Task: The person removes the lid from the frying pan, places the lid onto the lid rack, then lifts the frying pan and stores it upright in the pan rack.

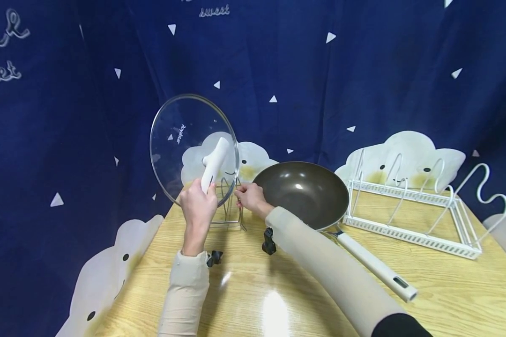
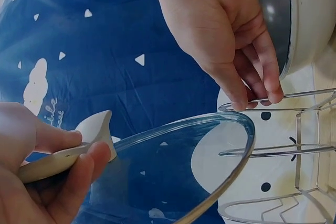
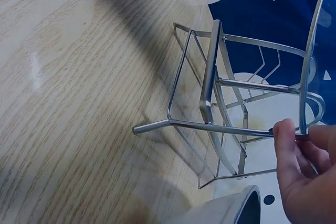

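Above the bench (image 1: 244, 290), the left hand (image 1: 198, 206) gripped a clear glass lid (image 1: 185, 135) by its white handle; the right hand (image 1: 249, 197) pinched the wire rack (image 1: 232, 220).

A table (image 1: 244, 299) stands in front of a curtain (image 1: 67, 117) that hangs behind it and to its left. At the far left of the table stands a wire rack (image 1: 232, 208). A lid (image 1: 194, 150) is held upright over that rack by the left hand (image 1: 198, 206), which grips the lid's handle (image 1: 212, 164). The right hand (image 1: 250, 199) pinches the rack's right side. Just right of the rack sits a wok (image 1: 303, 192), its long handle (image 1: 375, 267) reaching toward the near right. Right of the wok, at the far right, lies a larger rack (image 1: 409, 224).
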Demonstrator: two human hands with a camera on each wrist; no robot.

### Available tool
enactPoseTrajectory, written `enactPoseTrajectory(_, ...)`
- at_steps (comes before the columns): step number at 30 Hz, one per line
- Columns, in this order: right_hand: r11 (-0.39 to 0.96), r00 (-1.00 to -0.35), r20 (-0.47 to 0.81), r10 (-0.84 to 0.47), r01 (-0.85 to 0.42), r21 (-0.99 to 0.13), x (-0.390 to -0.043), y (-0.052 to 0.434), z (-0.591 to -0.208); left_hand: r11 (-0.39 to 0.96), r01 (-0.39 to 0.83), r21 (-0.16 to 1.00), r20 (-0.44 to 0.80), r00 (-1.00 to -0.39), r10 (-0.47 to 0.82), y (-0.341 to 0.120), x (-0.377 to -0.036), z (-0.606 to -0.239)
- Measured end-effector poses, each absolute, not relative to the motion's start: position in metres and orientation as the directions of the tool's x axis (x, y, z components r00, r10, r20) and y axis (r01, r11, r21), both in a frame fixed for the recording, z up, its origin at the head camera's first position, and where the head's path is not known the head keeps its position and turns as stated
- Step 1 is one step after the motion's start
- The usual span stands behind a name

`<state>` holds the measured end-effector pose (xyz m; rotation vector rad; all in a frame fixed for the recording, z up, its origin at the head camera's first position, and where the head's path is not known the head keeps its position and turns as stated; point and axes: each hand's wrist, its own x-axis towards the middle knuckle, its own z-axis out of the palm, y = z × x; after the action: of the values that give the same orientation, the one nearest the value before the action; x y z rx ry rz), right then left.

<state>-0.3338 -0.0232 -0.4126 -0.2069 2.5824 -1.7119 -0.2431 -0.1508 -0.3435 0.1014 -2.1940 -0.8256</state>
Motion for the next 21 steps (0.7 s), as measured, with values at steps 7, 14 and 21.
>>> enactPoseTrajectory(7, 0.407, -0.99, 0.044, -0.135, -0.096, -0.908, -0.3333, -0.0236, -0.4098, 0.795, 0.166, 0.584, 0.622, -0.72, -0.307, -0.1485, -0.2438, -0.3418)
enactPoseTrajectory(14, 0.429, -0.988, 0.05, -0.145, -0.108, -0.897, -0.3323, -0.0218, -0.4088, 0.806, 0.146, 0.573, 0.61, -0.733, -0.301, -0.1475, -0.2454, -0.3433)
enactPoseTrajectory(21, 0.418, -0.987, 0.055, -0.151, -0.114, -0.901, -0.3335, -0.0211, -0.4119, 0.825, 0.145, 0.547, 0.622, -0.729, -0.285, -0.1465, -0.2471, -0.3484)
